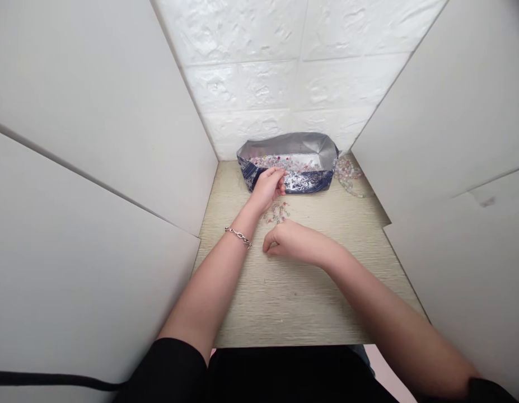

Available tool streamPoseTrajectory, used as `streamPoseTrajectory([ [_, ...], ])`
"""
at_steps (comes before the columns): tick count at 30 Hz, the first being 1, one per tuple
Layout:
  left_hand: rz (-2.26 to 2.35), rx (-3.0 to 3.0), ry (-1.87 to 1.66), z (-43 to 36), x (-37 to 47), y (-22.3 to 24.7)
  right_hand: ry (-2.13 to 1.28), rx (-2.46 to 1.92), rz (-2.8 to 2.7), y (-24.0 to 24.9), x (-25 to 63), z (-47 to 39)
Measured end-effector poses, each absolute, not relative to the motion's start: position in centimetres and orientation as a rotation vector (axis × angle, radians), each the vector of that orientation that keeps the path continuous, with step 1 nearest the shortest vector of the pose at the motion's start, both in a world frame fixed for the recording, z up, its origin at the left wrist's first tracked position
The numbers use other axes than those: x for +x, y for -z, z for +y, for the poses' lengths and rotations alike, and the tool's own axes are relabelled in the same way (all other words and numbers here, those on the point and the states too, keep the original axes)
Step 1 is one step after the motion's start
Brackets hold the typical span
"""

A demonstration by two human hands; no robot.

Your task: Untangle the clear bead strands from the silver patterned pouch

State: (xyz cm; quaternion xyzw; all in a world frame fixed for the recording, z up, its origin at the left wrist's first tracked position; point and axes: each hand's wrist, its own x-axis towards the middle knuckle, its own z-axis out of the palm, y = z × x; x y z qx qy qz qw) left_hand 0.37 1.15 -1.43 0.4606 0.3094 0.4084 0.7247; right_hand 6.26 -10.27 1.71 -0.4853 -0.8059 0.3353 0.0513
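My left hand (269, 187) is at the near rim of a dark blue patterned bag (309, 182) with a silver lining. Its fingers are curled in a pinch, and whatever they hold is too small to make out. Inside the bag lies a heap of small pink, clear and pale beads (299, 163). My right hand (295, 240) rests low over the tabletop, nearer to me, thumb and fingertips pressed together; anything between them is not visible. Between my hands a small group of loose pink and greenish beads (276, 212) lies on the table.
Strands of pale beads (347, 170) are piled right of the bag. The light wood-grain table (293, 313) is bounded by white panels at left (95, 168) and right (444, 140). A white brick-textured wall (267, 84) stands behind the bag.
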Motion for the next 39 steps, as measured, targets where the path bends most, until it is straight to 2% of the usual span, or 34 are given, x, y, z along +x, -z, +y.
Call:
streamPoseTrajectory([
  [25, 0.735, 1.051, -0.879, 0.9, 0.3, 1.1, -1.155, -1.396, -2.348, -2.0, 6.3, -10.8],
  [28, 0.77, 1.099, -0.821, 0.7, 0.2, 0.9, -1.262, -1.375, -2.037, -1.9, 7.4, -9.7],
  [34, 0.774, 1.21, -0.707, 0.1, -0.1, 0.4, -1.314, -1.209, -0.962, 0.1, 10.8, -6.6],
  [39, 0.77, 1.281, -0.69, -0.3, -0.3, 0.1, -1.329, -1.005, -0.646, 0.8, 11.8, -5.9],
])
